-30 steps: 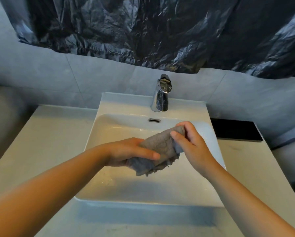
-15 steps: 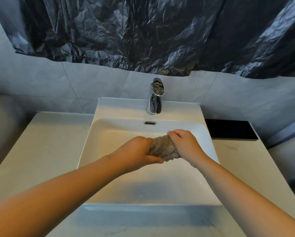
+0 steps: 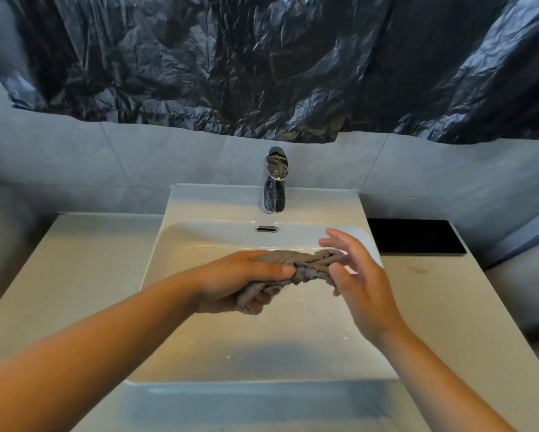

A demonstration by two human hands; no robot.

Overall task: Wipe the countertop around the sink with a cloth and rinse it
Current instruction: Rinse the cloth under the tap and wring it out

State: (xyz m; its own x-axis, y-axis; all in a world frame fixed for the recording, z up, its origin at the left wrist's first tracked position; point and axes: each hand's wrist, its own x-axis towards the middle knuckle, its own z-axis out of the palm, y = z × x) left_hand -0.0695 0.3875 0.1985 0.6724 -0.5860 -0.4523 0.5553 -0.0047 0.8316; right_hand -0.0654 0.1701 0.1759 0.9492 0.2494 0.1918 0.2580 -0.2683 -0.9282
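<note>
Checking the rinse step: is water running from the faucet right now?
No: no stream falls from the faucet into the sink, where the left hand grips the twisted cloth.

I'm standing in a bathroom: a white basin [image 3: 293, 344] with a chrome tap [image 3: 274, 182] at frame centre, set in a pale vanity top [image 3: 74, 269], grey wall tiles [image 3: 74, 157] behind.

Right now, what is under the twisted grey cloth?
The wet white sink basin, dotted with droplets, lies below the cloth. The left hand grips it, fingers curled underneath. No drain can be seen; cloth and hand may cover it.
</note>
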